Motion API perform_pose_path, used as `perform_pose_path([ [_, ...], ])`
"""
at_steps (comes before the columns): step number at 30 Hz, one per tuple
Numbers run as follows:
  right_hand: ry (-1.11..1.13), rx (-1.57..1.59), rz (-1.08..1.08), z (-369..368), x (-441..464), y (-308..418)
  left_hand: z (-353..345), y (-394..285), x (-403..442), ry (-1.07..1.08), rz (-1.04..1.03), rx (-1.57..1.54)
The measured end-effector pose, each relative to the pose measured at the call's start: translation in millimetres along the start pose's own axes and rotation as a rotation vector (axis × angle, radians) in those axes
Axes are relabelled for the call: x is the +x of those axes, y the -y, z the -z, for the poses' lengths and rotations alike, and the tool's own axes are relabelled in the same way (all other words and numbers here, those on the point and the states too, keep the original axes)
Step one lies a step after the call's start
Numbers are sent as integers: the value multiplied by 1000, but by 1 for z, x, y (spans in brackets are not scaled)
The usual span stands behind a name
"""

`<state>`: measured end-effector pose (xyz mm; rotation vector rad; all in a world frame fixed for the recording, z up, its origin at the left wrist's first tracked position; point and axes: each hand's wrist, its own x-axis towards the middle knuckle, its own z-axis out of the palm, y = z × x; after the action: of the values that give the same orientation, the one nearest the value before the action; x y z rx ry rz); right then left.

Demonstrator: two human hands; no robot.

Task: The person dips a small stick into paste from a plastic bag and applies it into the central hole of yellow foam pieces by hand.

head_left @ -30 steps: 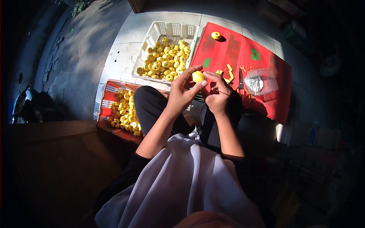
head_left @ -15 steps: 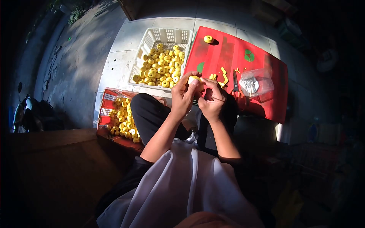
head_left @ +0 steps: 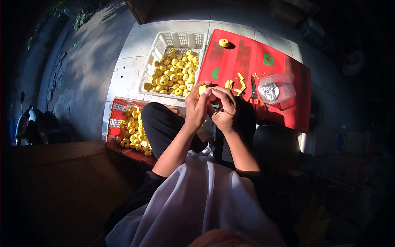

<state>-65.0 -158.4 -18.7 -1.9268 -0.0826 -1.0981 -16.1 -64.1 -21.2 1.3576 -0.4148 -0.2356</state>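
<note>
In the head view my left hand (head_left: 196, 109) grips a round yellow piece (head_left: 202, 89) between thumb and fingers, above my lap. My right hand (head_left: 225, 115) is closed against the same piece from the right, its fingertips meeting my left thumb. The hands cover much of the piece, so fine detail on it is hidden. Another yellow piece (head_left: 224, 43), round with a hole in its middle, sits on the red table (head_left: 247, 53). Just beyond my right hand lie yellow strips (head_left: 241, 82) and scissors (head_left: 254, 90).
A white crate (head_left: 153, 61) of similar yellow pieces stands ahead, left of the table. To my left is a red crate (head_left: 113, 119) with more of them. A clear plastic box (head_left: 286, 84) with a silvery round item rests on the table. A scooter (head_left: 31, 119) is at far left.
My right hand has turned inward and its fingers have moved left onto the yellow piece. A thin stick seen by those fingers before no longer shows. The piece has shifted slightly left.
</note>
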Motion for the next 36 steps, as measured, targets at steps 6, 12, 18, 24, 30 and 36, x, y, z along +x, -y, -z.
perform_pose_path([
  [6,19,325,-126,1,-1,3,25,11,12,48,99,-151],
  [12,158,105,-114,10,-2,-9,17,-22,-1,204,244,-306],
  [18,-145,63,-342,73,14,-6,49,0,-9,-4,316,-159],
  [24,196,-646,-381,199,-12,-76,72,6,-17,-31,384,-468],
  [30,320,-583,-479,194,-16,-95,36,4,0,25,438,-465],
  [36,101,-537,-371,207,0,-128,-13,-14,-2,140,483,-447],
])
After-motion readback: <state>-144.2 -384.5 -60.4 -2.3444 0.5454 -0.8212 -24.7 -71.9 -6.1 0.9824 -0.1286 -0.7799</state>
